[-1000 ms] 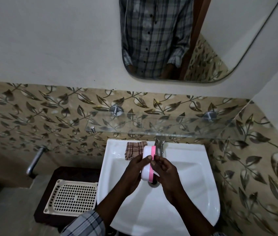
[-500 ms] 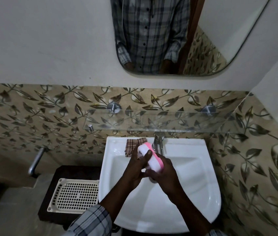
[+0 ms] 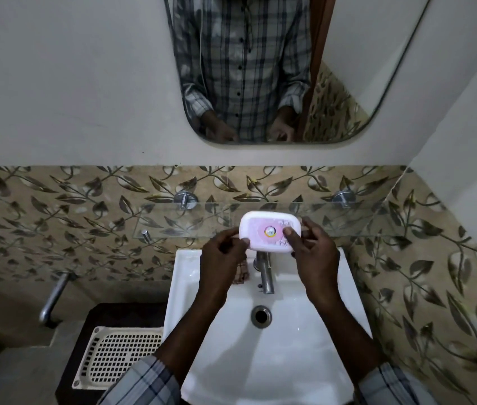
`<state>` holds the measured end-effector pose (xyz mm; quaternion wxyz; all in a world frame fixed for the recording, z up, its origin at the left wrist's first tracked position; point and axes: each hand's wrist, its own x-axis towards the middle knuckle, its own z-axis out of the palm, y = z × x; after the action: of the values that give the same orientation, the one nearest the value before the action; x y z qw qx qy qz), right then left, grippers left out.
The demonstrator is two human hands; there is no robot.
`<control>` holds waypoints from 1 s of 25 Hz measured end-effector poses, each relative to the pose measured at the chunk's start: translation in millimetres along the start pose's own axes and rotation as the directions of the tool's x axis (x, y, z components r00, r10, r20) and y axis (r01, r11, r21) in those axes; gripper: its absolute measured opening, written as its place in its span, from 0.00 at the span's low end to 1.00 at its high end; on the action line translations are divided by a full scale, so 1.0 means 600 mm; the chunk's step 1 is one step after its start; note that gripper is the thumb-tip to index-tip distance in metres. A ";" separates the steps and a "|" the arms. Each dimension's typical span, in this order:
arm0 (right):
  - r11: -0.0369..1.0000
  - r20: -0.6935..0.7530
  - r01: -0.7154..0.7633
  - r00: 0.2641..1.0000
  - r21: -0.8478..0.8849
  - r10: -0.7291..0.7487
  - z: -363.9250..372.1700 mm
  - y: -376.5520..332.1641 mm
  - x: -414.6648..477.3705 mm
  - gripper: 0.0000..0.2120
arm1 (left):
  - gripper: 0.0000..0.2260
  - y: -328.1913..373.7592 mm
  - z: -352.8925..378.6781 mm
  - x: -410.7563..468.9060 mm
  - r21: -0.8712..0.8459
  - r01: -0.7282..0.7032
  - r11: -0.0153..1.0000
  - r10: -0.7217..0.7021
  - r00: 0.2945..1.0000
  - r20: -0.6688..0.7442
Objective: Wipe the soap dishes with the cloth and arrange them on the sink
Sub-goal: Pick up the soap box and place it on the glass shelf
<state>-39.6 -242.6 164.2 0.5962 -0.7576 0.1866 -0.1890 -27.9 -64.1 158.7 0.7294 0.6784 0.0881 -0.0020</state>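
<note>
A white soap dish [image 3: 266, 230] with a pink flowered lid lies flat between both my hands, lid facing up, just over the glass shelf [image 3: 190, 226] and above the tap [image 3: 265, 271]. My left hand [image 3: 222, 252] pinches its left end and my right hand [image 3: 310, 249] grips its right end with the thumb on the lid. The brown checked cloth [image 3: 241, 273] rests on the back ledge of the white sink [image 3: 304, 361], mostly hidden behind my left hand.
A cream perforated plastic tray [image 3: 120, 358] sits on a dark stool left of the sink. A metal pipe tap [image 3: 53, 299] sticks out of the tiled wall at the left. A mirror [image 3: 260, 68] hangs above; the right wall is close.
The soap dish was held on edge low over the basin; both hands have raised it to shelf height and turned it flat with the lid up. The view tilted down slightly.
</note>
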 end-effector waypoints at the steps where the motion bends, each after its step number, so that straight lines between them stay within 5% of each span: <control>1: 0.996 -0.025 0.044 0.999 -0.071 -0.046 0.003 -0.020 0.022 0.15 | 0.08 0.017 0.008 0.019 -0.012 -0.019 1.000 0.019 1.000 -0.016; 10: 0.928 -0.014 0.000 1.000 -0.373 -0.005 0.053 -0.046 0.125 0.19 | 0.11 0.072 0.071 0.114 0.405 0.015 0.914 0.078 0.974 -0.211; 20: 0.933 0.039 0.066 0.998 -0.353 -0.056 0.051 -0.037 0.134 0.19 | 0.15 0.081 0.072 0.124 0.508 0.057 0.859 0.065 0.973 -0.221; 25: 0.958 -0.065 0.117 0.988 -0.262 -0.139 0.041 -0.032 0.114 0.19 | 0.12 0.047 0.048 0.084 0.416 -0.109 0.903 0.283 0.879 -0.384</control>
<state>32.9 -252.5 181.9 0.4709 -0.8308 0.1846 -0.2324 28.5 -84.7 181.6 0.5409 0.7957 0.1763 0.2078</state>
